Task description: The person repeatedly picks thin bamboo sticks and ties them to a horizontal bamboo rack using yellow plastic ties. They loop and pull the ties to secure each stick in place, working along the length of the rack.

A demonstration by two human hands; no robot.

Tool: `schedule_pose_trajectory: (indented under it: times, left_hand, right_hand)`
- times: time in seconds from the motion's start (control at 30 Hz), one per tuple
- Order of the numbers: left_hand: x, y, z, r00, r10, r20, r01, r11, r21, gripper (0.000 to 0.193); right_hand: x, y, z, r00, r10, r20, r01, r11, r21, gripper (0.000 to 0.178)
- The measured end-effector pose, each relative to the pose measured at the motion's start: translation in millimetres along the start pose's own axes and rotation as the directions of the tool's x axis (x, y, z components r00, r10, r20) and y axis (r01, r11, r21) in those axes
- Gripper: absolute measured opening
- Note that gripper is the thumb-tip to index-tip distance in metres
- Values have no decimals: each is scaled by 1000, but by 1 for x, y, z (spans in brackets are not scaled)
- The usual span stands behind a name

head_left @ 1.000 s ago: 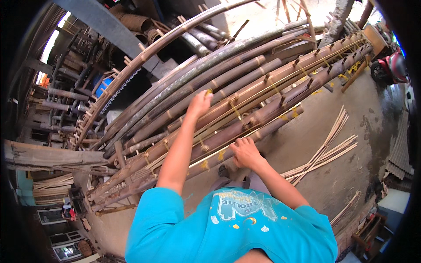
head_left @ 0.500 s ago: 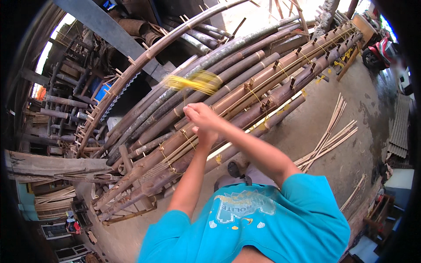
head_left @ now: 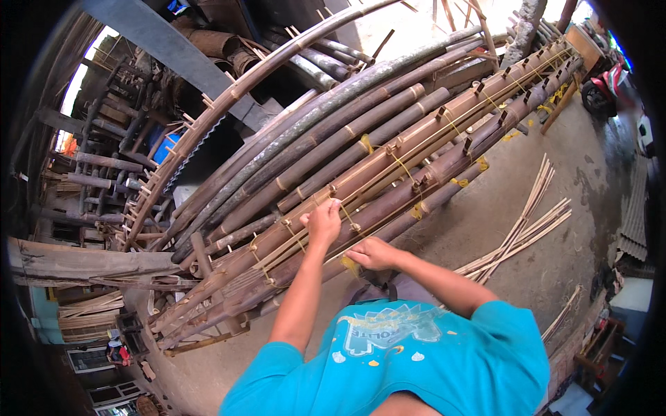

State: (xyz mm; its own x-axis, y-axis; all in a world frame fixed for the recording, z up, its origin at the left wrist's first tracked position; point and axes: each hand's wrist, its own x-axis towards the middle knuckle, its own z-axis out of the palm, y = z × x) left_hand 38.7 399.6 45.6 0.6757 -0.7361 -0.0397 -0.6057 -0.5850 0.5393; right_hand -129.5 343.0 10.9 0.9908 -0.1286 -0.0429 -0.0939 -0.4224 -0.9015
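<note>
Two long brown bamboo poles (head_left: 444,170) lie side by side, with short wooden pegs standing up along them and thin yellow twine (head_left: 399,161) tied across at intervals. My left hand (head_left: 322,220) is closed in a fist over the upper pole, and a strand of twine runs from it toward a peg. Lower and to the right, my right hand (head_left: 372,254) is closed, thumb side toward the poles; it appears to grip the twine, though the fingers cover most of it. Yellow strands (head_left: 351,266) show just below this hand, against the front pole.
More bamboo poles (head_left: 326,142) lie behind, under a curved pegged rail (head_left: 239,87). Thin split sticks (head_left: 517,236) are spread on the concrete floor at right. A red motorcycle (head_left: 610,87) stands at the far right, and stacked wooden frames (head_left: 104,163) fill the left.
My hands, close together and high with a yellow bundle of twine swinging above them, have come down and apart. The right hand dropped toward my body. The bundle is no longer in the air.
</note>
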Motion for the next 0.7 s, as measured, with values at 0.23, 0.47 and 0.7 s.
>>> schedule_pose_trajectory:
  times: [0.23,0.47,0.7]
  left_hand:
    - [137,-1,-16,956,159,-247,-248,885,-393,28]
    - [121,-50,-27,993,99,72,-79,969,-235,40]
    - [-27,-151,-94,947,169,274,-190,981,49,24]
  right_hand:
    - [-11,-18,12,956,-235,-176,156,915,-373,37]
    - [4,-30,48,980,-45,-192,-59,860,-506,19]
    - [37,-65,141,758,652,-8,140,-151,979,16]
